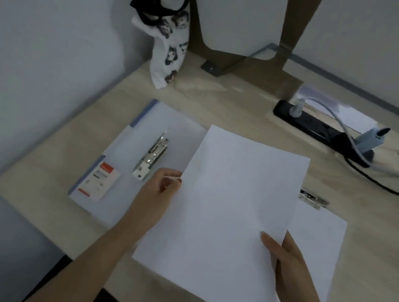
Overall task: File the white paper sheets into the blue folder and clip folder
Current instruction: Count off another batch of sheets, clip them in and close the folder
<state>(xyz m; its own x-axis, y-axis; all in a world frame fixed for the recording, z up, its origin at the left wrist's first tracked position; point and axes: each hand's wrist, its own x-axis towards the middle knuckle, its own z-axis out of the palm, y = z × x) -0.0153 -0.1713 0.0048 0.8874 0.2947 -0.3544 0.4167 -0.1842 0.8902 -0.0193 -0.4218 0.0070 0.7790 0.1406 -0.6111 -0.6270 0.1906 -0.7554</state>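
A white paper sheet (226,207) is held above the desk by both hands. My left hand (160,191) pinches its left edge. My right hand (287,264) grips its lower right side, thumb on top. The blue folder (125,149) lies open on the left, its metal lever clip (151,156) exposed and a red-and-white label (102,180) inside the cover. To the right, partly under the held sheet, lies a clip folder with white paper (317,242) on it and its metal clip (313,199) at the top.
A printed white pouch with black straps (166,41) stands at the back left corner. A black power strip (322,128) with plugs and cables lies at the back right. The wooden desk (46,173) ends at the left and front edges.
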